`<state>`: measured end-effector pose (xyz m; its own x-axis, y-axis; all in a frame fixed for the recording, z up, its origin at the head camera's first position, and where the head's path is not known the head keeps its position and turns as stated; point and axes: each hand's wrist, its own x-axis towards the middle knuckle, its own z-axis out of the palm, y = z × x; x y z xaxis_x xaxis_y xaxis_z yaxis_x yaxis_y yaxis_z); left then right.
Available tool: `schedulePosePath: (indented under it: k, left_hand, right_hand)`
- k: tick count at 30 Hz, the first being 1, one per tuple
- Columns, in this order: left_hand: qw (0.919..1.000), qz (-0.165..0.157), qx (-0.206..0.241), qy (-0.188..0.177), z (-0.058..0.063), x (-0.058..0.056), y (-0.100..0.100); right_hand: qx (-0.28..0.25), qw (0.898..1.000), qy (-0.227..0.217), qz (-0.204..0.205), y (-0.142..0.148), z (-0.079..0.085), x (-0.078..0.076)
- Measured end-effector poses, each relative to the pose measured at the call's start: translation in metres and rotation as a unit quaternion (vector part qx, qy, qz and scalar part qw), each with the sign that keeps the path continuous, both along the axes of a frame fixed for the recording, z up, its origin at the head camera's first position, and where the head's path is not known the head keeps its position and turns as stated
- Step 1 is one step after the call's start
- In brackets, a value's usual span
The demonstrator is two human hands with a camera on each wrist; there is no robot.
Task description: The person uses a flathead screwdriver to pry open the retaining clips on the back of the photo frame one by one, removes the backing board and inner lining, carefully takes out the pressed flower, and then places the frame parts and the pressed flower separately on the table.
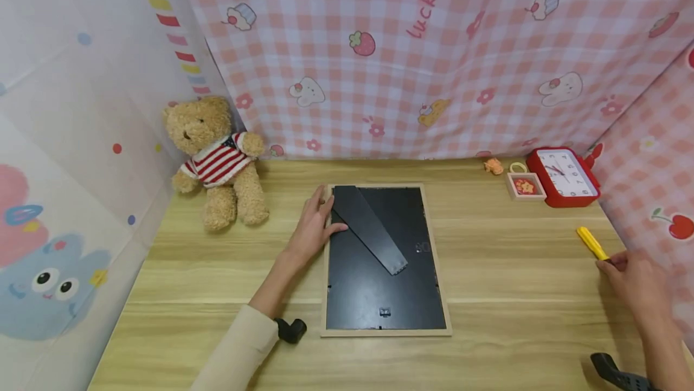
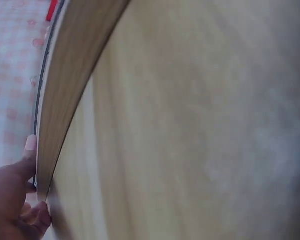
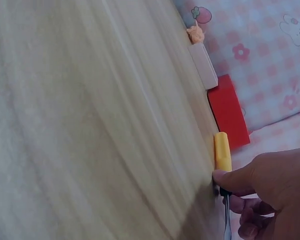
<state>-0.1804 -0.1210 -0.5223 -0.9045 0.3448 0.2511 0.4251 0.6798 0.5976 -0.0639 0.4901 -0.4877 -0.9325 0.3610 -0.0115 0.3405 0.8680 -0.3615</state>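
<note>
A picture frame [image 1: 447, 312] with a pale wood rim lies back side up on the table. Its black backing [image 1: 374, 300] carries a long dark stand leg [image 1: 374, 228], slanting across the upper part. At the frame's upper left edge, my left hand [image 1: 311, 231] holds the rim, thumb over the backing and fingers along the outer side. The left wrist view shows the wooden side of the rim [image 2: 65, 85] between thumb and fingers. Far to the right, my right hand [image 1: 642, 285] pinches a screwdriver [image 3: 222, 152] where its yellow handle meets the metal shaft.
A teddy bear [image 1: 219, 162] in a striped shirt sits at the back left. Along the back right stand a red clock [image 1: 566, 177], a small pink box [image 1: 526, 187] and an orange figurine [image 1: 493, 166]. Patterned cloth [image 1: 379, 78] hangs behind the table.
</note>
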Motion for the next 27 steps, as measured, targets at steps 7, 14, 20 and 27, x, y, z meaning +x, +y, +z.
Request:
schedulePosePath:
  k: [7, 14, 20, 27]
  left_hand:
    - [0.9984, -0.003, -0.027, -0.05, 0.017, 0.004, -0.004]
    - [0.9964, 0.005, -0.044, -0.072, 0.022, 0.002, -0.008]
    - [0.9961, -0.047, -0.073, -0.01, 0.011, -0.013, -0.012]
    - [0.992, -0.089, -0.088, 0.017, -0.005, -0.03, -0.019]
  right_hand:
    - [-0.029, 0.999, 0.038, 0.018, -0.021, 0.011, -0.001]
    - [-0.185, 0.973, 0.135, 0.028, -0.078, 0.04, -0.008]
    - [-0.415, 0.884, 0.176, 0.123, -0.137, 0.06, -0.022]
    - [-0.526, 0.814, 0.144, 0.202, -0.2, 0.06, -0.043]
